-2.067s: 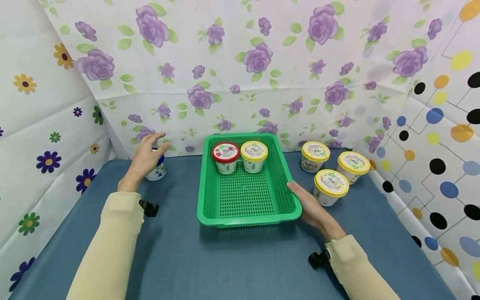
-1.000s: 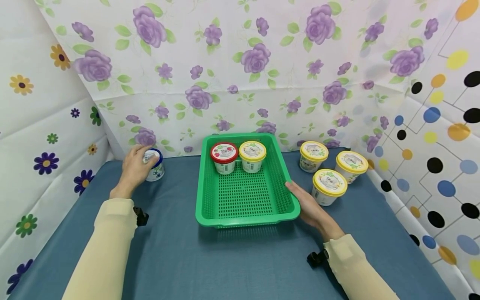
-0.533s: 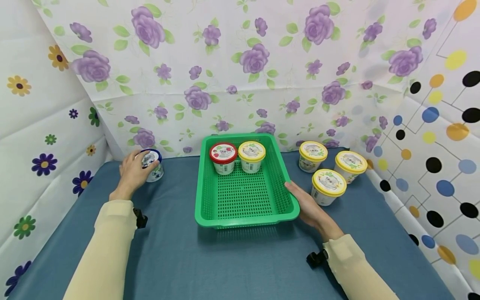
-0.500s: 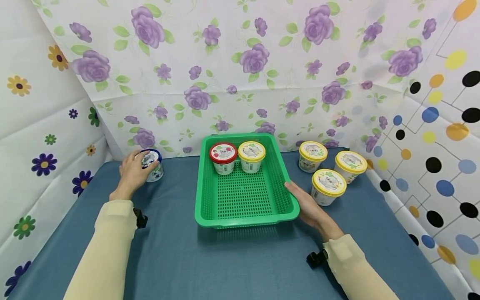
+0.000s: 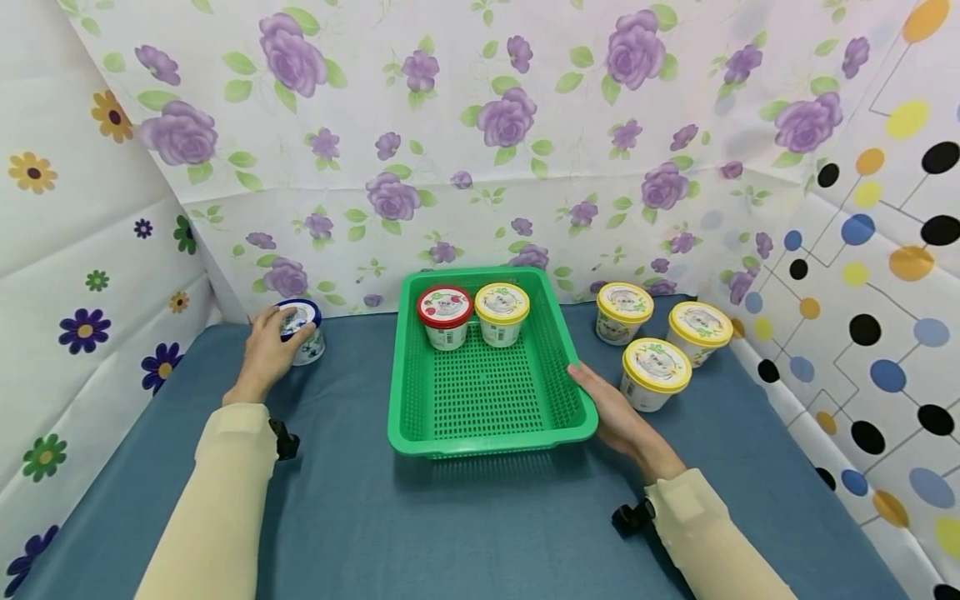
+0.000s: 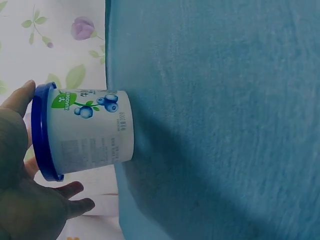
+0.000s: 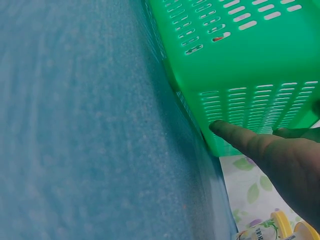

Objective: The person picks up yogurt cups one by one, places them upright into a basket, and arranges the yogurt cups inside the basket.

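My left hand [image 5: 264, 354] grips a white yogurt cup with a blue lid [image 5: 310, 348], thumb and fingers on either side of the lid. In the left wrist view, blueberries are printed on the side of this upright cup [image 6: 90, 132]. My right hand [image 5: 617, 414] holds the right side of a green plastic basket [image 5: 491, 443], its thumb at the rim. The right wrist view has its fingers [image 7: 240, 137] against the slotted outer wall. Inside the basket, at the back, stand a red-lidded cup [image 5: 447, 336] and a yellow-lidded cup [image 5: 500, 333].
Right of the basket stand three yellow-lidded cups [image 5: 624, 312], [image 5: 699, 332], [image 5: 655, 375], the front one close to my right hand. A blue cloth [image 5: 420, 533] covers the table. Flower-printed sheeting [image 5: 450, 208] hangs behind, with patterned sheets at both sides.
My left hand has come down from above the blue-lidded cup and taken hold of its lid. The right hand and the basket stay in place.
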`<state>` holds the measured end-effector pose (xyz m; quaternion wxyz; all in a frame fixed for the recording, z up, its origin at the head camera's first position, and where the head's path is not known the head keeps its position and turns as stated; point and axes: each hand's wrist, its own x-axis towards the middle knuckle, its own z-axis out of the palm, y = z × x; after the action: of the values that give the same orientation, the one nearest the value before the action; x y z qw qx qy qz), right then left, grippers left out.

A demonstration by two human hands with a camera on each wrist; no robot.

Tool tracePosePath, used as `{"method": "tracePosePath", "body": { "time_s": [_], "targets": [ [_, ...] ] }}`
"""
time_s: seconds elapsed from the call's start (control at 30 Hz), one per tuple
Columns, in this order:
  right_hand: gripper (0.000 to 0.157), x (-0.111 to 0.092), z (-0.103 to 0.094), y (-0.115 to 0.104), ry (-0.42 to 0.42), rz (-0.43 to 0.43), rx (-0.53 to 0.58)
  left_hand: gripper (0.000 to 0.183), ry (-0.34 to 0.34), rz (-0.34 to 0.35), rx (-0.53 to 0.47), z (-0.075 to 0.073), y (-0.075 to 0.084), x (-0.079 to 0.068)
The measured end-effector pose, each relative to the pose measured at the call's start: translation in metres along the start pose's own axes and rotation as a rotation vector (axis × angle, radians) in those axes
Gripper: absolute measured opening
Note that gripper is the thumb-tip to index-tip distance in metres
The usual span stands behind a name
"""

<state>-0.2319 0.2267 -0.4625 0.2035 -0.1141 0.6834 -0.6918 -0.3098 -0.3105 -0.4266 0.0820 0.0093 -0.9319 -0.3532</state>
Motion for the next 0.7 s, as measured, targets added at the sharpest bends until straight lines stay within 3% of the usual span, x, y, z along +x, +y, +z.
{"method": "tracePosePath", "body": {
  "time_s": [0.3, 0.7],
  "targets": [
    [0.072, 0.0, 0.001, 0.0, 0.003, 0.002, -0.01, 0.07, 0.069, 0.0, -0.084, 0.008, -0.004, 0.0],
    [0.071, 0.0, 0.001, 0.0, 0.003, 0.0, -0.007, 0.071, 0.093, -0.015, -0.102, 0.012, -0.007, 0.002]
  ]
}}
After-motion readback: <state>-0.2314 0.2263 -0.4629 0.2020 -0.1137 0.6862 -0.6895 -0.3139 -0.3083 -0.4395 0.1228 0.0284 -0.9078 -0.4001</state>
